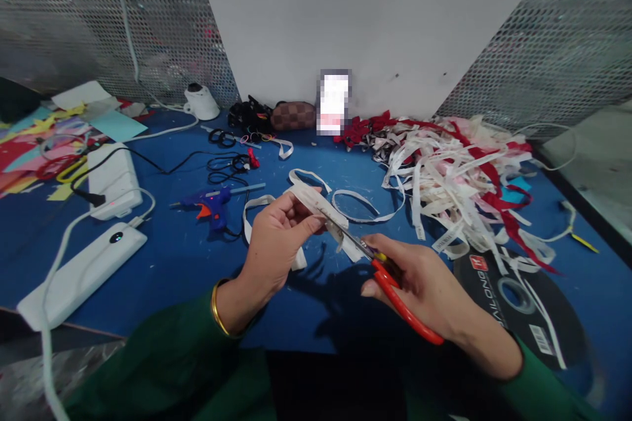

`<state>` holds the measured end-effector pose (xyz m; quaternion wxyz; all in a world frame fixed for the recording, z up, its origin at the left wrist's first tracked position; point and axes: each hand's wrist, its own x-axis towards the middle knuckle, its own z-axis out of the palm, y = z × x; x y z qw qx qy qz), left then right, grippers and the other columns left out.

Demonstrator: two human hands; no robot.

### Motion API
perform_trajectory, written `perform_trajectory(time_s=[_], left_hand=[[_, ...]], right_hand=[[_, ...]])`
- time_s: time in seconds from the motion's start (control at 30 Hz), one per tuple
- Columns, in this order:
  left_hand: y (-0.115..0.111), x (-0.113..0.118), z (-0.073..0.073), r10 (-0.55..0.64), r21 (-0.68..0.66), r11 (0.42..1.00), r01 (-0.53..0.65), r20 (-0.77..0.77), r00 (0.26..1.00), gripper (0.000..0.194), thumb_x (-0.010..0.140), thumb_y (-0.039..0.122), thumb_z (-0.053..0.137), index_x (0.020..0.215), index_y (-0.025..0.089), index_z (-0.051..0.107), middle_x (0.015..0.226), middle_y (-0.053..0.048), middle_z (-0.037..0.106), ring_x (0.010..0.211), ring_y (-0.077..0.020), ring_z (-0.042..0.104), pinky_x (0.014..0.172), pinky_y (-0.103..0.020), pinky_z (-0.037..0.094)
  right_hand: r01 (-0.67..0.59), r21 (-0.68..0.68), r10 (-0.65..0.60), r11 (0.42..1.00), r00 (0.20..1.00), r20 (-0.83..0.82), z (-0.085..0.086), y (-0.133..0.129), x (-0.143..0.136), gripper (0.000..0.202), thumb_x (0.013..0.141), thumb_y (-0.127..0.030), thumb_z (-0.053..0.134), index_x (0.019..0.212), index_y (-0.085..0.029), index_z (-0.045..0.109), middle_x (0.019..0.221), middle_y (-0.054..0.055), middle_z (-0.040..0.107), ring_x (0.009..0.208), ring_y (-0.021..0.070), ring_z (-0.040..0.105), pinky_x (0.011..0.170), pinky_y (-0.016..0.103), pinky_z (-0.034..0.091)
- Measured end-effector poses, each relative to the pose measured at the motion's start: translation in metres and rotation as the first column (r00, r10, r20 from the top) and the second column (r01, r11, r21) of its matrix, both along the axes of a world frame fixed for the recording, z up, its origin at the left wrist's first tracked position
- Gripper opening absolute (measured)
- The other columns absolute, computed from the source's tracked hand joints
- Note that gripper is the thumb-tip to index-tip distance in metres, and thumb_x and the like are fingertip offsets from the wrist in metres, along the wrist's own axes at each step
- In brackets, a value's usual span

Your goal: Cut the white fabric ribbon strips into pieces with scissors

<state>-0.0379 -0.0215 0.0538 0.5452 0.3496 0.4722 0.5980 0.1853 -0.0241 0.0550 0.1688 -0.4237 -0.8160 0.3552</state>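
My left hand (276, 240), with a gold bangle at the wrist, pinches a white ribbon (312, 198) over the middle of the table. The ribbon's loose parts curl onto the table around the hand. In my right hand (419, 279) are scissors (402, 302) with red handles, their blades pointing up and left. The blades lie along the ribbon close to my left thumb; whether they are fully closed is hard to tell. A cut-looking strip hangs below the blades.
A blue glue gun (212, 204) lies left of my left hand. Farther left are a power strip (113, 181) and a white power bank (86, 273). A ribbon pile (454, 171) and a black spool (523, 316) are at right. A lit phone (334, 102) stands at the back.
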Motion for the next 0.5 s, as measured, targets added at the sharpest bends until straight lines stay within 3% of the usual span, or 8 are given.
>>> perform_trajectory(time_s=[0.5], left_hand=[[-0.0007,-0.0025,-0.0016,-0.007,0.022,1.000,0.007,-0.014,1.000,0.042,0.069,0.018,0.084,0.110,0.021,0.076,0.092,-0.002,0.076,0.081,-0.0134,0.067,0.072,-0.023,0.057]], right_hand=[[0.010,0.036,-0.010,0.999,1.000,-0.003,0.0000,-0.0014,0.0033,0.046,0.090,-0.058,0.064,0.112,-0.018,0.067,0.073,0.000,0.066,0.057,0.0116,0.054,0.052,0.022,0.038]])
